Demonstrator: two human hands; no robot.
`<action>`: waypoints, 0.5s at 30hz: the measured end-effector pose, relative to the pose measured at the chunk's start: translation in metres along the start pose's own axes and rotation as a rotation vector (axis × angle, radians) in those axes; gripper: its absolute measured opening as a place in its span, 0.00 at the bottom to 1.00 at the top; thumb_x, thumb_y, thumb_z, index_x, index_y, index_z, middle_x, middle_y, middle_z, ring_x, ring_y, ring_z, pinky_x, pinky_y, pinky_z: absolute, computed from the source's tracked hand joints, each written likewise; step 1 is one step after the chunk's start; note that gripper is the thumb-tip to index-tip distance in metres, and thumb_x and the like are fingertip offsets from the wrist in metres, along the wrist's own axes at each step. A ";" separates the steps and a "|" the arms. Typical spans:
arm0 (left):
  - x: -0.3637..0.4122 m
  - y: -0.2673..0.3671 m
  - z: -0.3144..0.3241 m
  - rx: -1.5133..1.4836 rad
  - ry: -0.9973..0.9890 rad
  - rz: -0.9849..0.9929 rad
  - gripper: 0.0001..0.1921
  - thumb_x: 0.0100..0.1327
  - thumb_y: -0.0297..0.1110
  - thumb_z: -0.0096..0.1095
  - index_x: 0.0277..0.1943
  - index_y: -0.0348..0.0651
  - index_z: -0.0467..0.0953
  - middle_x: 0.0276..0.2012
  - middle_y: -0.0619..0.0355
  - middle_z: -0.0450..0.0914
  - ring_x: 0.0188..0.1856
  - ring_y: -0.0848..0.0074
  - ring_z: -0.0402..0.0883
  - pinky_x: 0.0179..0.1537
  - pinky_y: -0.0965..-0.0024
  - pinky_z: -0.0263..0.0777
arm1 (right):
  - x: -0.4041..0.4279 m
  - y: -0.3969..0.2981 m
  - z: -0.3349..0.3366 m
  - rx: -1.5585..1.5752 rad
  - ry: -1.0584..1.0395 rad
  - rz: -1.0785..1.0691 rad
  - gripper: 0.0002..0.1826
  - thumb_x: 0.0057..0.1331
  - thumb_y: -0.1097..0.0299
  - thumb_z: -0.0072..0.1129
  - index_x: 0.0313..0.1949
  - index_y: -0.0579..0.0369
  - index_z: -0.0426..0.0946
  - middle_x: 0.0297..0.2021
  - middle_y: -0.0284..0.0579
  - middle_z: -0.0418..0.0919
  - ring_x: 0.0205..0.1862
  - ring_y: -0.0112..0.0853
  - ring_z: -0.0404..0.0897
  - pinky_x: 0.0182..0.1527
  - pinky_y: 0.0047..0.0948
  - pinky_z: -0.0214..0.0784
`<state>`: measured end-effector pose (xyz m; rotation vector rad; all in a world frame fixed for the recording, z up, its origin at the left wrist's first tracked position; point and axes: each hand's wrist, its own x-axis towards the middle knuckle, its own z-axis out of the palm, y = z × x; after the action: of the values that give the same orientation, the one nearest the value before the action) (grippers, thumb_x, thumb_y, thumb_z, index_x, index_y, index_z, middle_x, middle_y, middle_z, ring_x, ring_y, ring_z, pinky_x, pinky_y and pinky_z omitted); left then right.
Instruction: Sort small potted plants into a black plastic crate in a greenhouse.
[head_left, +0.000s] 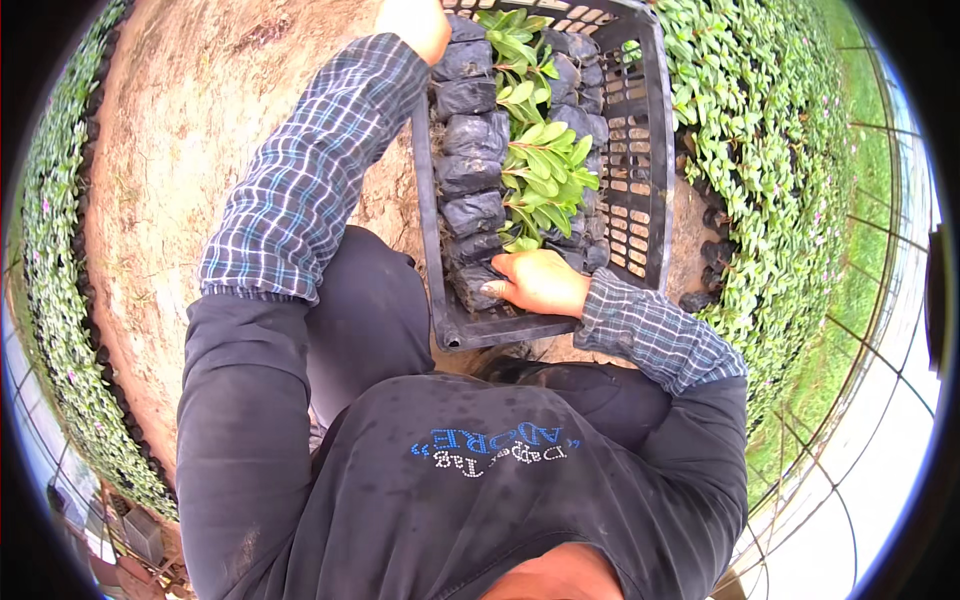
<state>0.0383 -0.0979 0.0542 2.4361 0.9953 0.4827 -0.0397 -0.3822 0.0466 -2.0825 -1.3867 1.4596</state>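
Observation:
My right hand is at the near end of a black plastic crate, its thumb and fingers closed on the top of a soil-filled black nursery bag. More black bags lie on their sides in rows along the crate. Leafy green seedlings point inward between the rows. At the top edge of the picture, my left hand is beside the crate's far left part; it is overbright and cut off, so its fingers and anything in them are hidden.
The crate stands between my knees on bare soil. Dense potted plants grow close on the right, with black pots along their edge. Another plant bed runs down the far left. Netting or wire lines curve along the right rim.

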 end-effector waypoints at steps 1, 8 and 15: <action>0.000 0.000 0.001 -0.005 -0.012 -0.023 0.31 0.50 0.19 0.49 0.60 0.32 0.53 0.51 0.33 0.62 0.46 0.47 0.73 0.45 0.57 0.70 | -0.001 0.000 -0.001 -0.232 -0.061 0.060 0.20 0.60 0.54 0.54 0.32 0.63 0.69 0.23 0.52 0.75 0.32 0.44 0.78 0.34 0.40 0.68; 0.001 -0.002 -0.008 -0.117 -0.058 -0.011 0.30 0.49 0.18 0.49 0.59 0.28 0.54 0.49 0.31 0.63 0.44 0.47 0.73 0.44 0.58 0.70 | 0.011 -0.032 -0.014 -0.231 -0.046 -0.278 0.21 0.48 0.61 0.64 0.35 0.60 0.66 0.29 0.53 0.73 0.33 0.48 0.76 0.33 0.41 0.69; 0.004 -0.001 -0.003 -0.067 0.016 0.037 0.29 0.49 0.18 0.50 0.58 0.27 0.55 0.46 0.32 0.65 0.42 0.47 0.74 0.43 0.59 0.70 | 0.013 -0.017 -0.002 -0.127 -0.084 -0.242 0.16 0.51 0.64 0.62 0.33 0.59 0.68 0.28 0.53 0.73 0.34 0.49 0.76 0.35 0.42 0.68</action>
<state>0.0391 -0.0933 0.0570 2.3977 0.9273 0.5397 -0.0470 -0.3621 0.0504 -1.8625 -1.7368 1.4057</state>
